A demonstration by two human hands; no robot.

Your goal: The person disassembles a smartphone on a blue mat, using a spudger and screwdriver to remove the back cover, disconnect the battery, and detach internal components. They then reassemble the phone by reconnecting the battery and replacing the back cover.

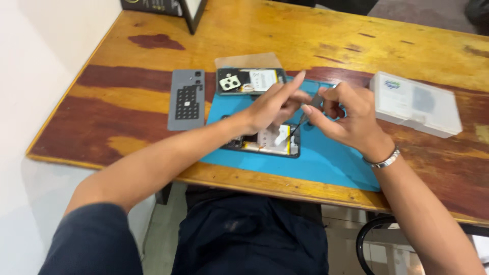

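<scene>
Two opened phones (pixel 270 141) (pixel 249 80), one grey cover (pixel 186 100), one white box (pixel 415 103); right hand (pixel 346 116) clamped on screwdriver (pixel 305 115), left hand (pixel 272 104) loosely open, partly hiding the nearer phone.

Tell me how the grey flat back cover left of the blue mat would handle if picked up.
The grey flat back cover looks like a thin sheet, so probably light and slightly bendy. It lies flush on the wooden table, so it likely needs an edge lifted first. It shouldn't roll.

A flat white rectangular box (pixel 415 103) with a grey panel lies at the table's right.
</scene>
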